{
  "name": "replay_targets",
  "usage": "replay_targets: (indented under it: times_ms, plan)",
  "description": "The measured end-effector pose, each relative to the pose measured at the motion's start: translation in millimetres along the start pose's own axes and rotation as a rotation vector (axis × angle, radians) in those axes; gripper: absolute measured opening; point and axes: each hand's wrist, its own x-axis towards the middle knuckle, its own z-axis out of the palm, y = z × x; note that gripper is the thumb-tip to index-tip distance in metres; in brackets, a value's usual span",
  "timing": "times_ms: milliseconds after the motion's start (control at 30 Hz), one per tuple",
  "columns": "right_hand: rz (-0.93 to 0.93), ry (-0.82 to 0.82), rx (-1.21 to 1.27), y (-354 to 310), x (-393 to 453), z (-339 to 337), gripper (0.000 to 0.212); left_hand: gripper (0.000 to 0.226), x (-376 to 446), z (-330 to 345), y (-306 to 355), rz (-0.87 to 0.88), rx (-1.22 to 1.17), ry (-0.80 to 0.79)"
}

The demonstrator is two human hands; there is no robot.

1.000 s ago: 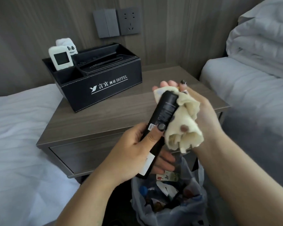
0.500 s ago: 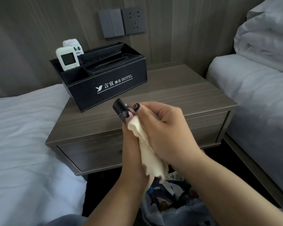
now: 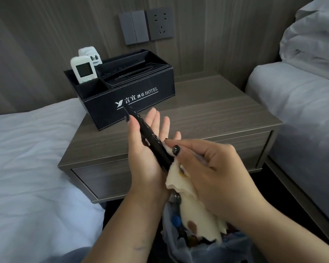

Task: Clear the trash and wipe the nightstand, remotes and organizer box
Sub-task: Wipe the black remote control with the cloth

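I see my left hand (image 3: 148, 149) cradling the black remote (image 3: 148, 137) along its palm, thumb pinching its edge, fingers nearly straight beyond it. My right hand (image 3: 207, 171) pinches the soft cloth (image 3: 180, 179) against its lower end. The remote seems light, rigid, probably slick; I'd grip mid-body.

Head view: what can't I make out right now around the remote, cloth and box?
- Black remote: lower end hidden by the cloth and right hand; buttons blurred.
- Left hand: palm hidden behind the remote.
- Trash bag: cut off by the bottom edge, contents blurred.
- Box: compartment floors hidden by its own walls.
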Motion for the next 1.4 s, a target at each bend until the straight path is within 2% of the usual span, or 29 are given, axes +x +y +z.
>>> replay_targets:
  times_ms: [100,200,233,300,367,500,633,733,900,1100,1167,1233,1400]
  plan:
    - [-0.004,0.082,-0.038,9,-8,2,0.03,0.061,6,12,5,0.06,0.057,0.04]
    - [-0.126,0.188,-0.263,15,-10,2,0.019,0.055,20,27,11,0.097,0.058,0.049]
    - [-0.129,0.196,-0.307,16,-9,-1,0.014,0.051,27,34,15,0.107,0.075,0.055]
    - [-0.09,0.163,-0.324,17,-4,-15,0.017,0.042,46,50,21,0.112,0.173,0.095]
    - [-0.044,0.18,-0.305,14,3,-38,0.024,0.039,70,67,20,0.092,0.457,0.14]
    - [0.083,0.308,-0.233,14,21,-86,0.035,0.06,115,90,-10,0.049,1.072,0.064]
    - [0.15,0.321,-0.212,18,30,-96,0.037,0.051,142,99,-43,0.145,1.543,0.013]
    - [0.139,0.273,-0.271,22,31,-90,0.037,0.053,157,100,-64,0.23,1.775,0.016]
    - [0.105,0.255,-0.292,28,33,-89,0.031,0.056,168,96,-85,0.301,2.067,0.124]
    - [0.141,0.228,-0.283,29,34,-86,0.027,0.059,176,94,-87,0.191,2.061,0.236]
    - [0.145,0.225,-0.287,29,36,-80,0.028,0.057,171,97,-77,0.312,1.979,0.287]
    - [0.141,0.208,-0.273,29,38,-70,0.027,0.055,164,96,-56,0.504,1.858,0.3]
    - [0.053,0.081,-0.277,21,36,-30,0.025,0.073,140,49,18,0.942,1.721,0.281]
